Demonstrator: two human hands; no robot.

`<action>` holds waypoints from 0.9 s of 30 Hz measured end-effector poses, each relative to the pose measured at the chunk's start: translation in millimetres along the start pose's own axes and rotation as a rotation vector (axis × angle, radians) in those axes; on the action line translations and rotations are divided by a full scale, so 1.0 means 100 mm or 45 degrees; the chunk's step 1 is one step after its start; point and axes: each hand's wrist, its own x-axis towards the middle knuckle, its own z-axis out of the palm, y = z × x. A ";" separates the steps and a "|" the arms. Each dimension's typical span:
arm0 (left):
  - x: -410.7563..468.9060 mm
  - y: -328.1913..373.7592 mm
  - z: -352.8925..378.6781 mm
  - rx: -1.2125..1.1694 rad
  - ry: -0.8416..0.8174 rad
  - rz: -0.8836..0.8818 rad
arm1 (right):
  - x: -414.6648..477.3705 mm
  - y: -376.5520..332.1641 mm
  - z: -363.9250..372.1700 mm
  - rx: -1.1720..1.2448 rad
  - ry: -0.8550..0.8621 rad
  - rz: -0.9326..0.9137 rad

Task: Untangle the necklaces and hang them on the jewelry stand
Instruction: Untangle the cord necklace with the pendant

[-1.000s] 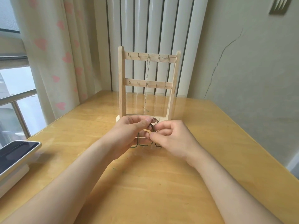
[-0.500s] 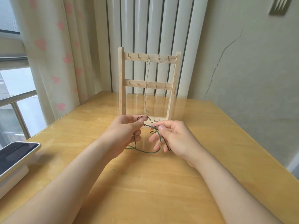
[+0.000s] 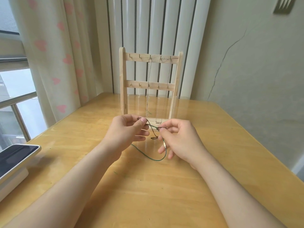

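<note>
The left hand (image 3: 130,130) is pinching one end of the tangle between thumb and forefinger, its other fingers lying loose. The right hand (image 3: 181,139), at three o'clock from it, is pinching the crossing point, with its lower fingers spread free. Between them the dark cord (image 3: 153,139) is stretching taut and dropping into a small loop. The green cord (image 3: 148,157) is sagging in a long bow toward six o'clock, seemingly just above the table (image 3: 164,195). The main danger, as I judge it, is pulling the hands further apart: that would be cinching the crossing into a hard knot instead of opening it. The pinches are light, so a slipping thumb could be letting the cords fall back together on the table. The jewelry stand (image 3: 123,83) is standing at twelve o'clock, just beyond the knuckles, already carrying a chain necklace (image 3: 148,89) and a pendant necklace (image 3: 158,122), whose pendant is hanging very near the left thumb. A lifting hand could be snagging these, dragging them into the tangle, or nudging the light wooden frame over. The free hooks (image 3: 130,55) are sitting at eleven o'clock on the top bar. Reaching them means crossing in front of the hung chains, so the trailing green loop could be catching on the way.
</note>
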 end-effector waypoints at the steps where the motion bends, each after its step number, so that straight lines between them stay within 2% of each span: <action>1: -0.01 0.01 0.01 -0.009 -0.011 -0.021 | 0.00 0.00 0.00 -0.005 0.018 -0.017; 4: -0.03 0.05 0.02 -0.071 -0.062 -0.073 | 0.01 0.02 0.01 -0.057 0.057 -0.053; 9: -0.05 0.08 0.01 0.066 -0.161 -0.088 | 0.06 0.11 0.03 -0.102 0.057 -0.159; 14: -0.03 0.10 -0.01 0.136 -0.117 -0.140 | 0.08 0.13 0.03 -0.248 0.111 -0.273; 20: -0.11 0.14 -0.04 0.568 -0.074 0.096 | 0.09 0.17 0.03 -0.303 0.139 -0.319; 22: -0.11 0.12 -0.04 0.595 -0.082 0.147 | 0.09 0.19 0.04 -0.321 0.161 -0.337; 27: -0.08 0.15 -0.04 0.527 -0.103 0.114 | 0.09 0.23 0.06 -0.453 0.192 -0.408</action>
